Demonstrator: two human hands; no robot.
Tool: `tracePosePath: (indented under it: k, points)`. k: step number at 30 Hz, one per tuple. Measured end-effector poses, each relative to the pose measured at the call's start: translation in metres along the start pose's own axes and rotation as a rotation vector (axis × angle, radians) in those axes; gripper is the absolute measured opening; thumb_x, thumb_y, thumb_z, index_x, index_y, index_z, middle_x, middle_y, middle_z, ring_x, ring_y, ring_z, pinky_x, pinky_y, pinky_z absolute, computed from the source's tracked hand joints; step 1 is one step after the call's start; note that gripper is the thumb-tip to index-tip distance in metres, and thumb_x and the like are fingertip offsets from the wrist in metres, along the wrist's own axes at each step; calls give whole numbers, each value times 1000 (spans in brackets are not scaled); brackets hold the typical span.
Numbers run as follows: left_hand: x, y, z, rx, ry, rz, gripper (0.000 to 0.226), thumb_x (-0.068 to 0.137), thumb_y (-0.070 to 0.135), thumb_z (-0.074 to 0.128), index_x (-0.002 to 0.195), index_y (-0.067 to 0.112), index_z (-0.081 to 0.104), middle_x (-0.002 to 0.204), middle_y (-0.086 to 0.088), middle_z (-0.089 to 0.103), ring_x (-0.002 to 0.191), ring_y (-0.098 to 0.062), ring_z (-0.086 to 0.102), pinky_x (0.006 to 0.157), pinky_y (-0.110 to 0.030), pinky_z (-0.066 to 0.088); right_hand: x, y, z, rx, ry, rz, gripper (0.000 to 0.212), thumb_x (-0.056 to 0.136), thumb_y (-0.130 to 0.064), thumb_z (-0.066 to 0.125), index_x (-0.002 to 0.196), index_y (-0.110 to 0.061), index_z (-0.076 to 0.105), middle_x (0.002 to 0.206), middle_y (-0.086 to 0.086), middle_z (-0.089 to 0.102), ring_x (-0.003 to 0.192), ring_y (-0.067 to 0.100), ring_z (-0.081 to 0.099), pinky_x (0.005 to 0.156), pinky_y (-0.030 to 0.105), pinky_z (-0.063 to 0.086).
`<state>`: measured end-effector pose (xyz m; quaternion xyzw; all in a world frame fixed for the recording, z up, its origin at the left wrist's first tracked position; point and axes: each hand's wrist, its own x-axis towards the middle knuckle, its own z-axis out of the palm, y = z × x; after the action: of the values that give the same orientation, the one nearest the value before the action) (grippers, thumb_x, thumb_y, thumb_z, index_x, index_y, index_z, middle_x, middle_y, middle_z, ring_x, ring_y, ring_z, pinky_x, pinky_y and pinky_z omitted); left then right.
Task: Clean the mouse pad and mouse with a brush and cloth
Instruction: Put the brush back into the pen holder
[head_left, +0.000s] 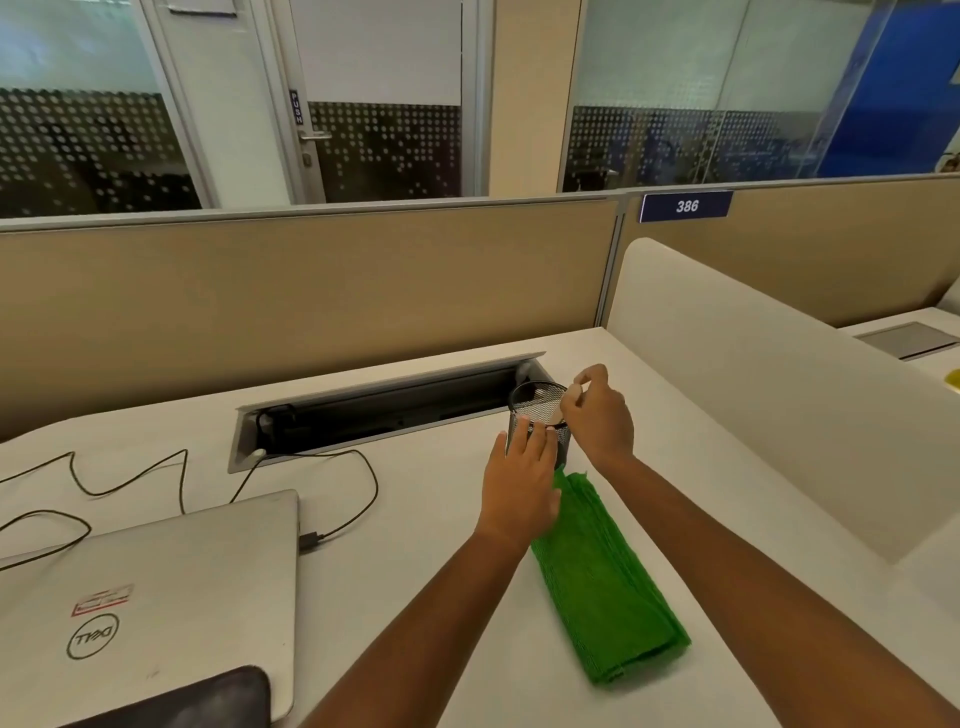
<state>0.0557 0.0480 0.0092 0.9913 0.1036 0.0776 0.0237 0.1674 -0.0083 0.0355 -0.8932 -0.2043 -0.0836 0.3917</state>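
Right of centre in the frame, both hands meet at a black mesh cup (522, 402) on the desk (415, 519). The right hand (597, 415) pinches a pale handle, probably the brush (570, 399), between thumb and fingertips just over the cup's rim. Most of it is hidden by the fingers and the mesh, so its bristle end cannot be made out. The left hand (519, 483) lies against the cup's near side with fairly straight fingers reaching its rim, steadying it rather than clasping it.

To do this step well, I would keep that left hand pressing so the light cup does not tip or slide, and move the brush straight along the cup's axis so nothing catches on the mesh.

Just below the hands, the green cloth (608, 577) lies folded into a long strip, its far end touching the cup's base and partly under the left wrist. It looks soft, thick and clean. At lower left a dark pad (208, 696), likely the mouse pad, rests on a closed laptop (182, 582); no mouse is in view.
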Motion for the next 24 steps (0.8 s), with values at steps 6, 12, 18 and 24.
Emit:
tracePosePath:
  k: [6,12,18,24]
  points:
    - [-1,1,4,-5,-24,-14,68,97,35,40,149,10,5,159,-9,3,147,-27,-4,119,-42,3,-1,3,-3,-25,-22,-43,20,93,-15,46,111,-6,49,104,20,61,95,34,58,68,33,45]
    - [-20,-3,12,-27,4,-3,68,96,34,41,149,12,4,159,-8,3,147,-26,-3,119,-41,2,-18,13,-12,-57,60,-79,32,88,-16,57,119,-9,49,121,17,48,111,30,43,76,25,35]
    - [-58,0,31,-97,-49,-72,66,97,37,36,150,16,1,159,-6,-3,147,-23,-6,120,-39,0,-72,29,-20,-54,11,-77,34,87,-17,58,120,-11,51,123,14,47,116,30,38,89,37,40]
    - [-92,13,38,-90,-91,-113,61,96,38,39,147,12,21,157,-11,15,146,-25,10,119,-38,12,-138,45,-1,-420,-355,-7,63,90,-53,39,142,-22,24,154,6,16,142,27,10,111,53,18]
